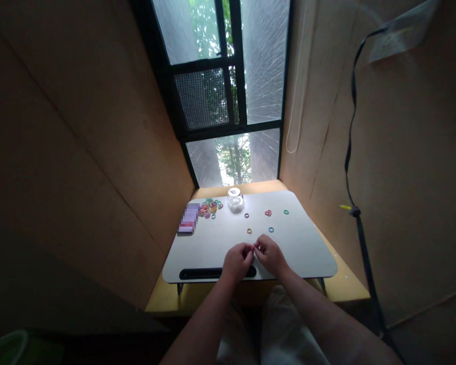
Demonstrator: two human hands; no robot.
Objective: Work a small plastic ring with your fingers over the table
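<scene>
My left hand (237, 261) and my right hand (269, 255) meet over the near middle of a small white lap table (304, 248). Their fingertips pinch together on a tiny red thing, probably a small elastic ring (254, 247). A pile of coloured rings (210, 208) lies at the table's far left. Several loose rings lie apart in the middle, among them a red one (268, 213), a green one (286, 212) and a blue one (271, 229). A small clear jar (235, 201) stands at the far edge.
A blurred purple flat object (189, 219) lies at the left edge of the table. Wooden panels close in on both sides, with a window behind. A black strap (351, 152) hangs down the right wall. A dark slot (201, 274) runs along the table's near edge.
</scene>
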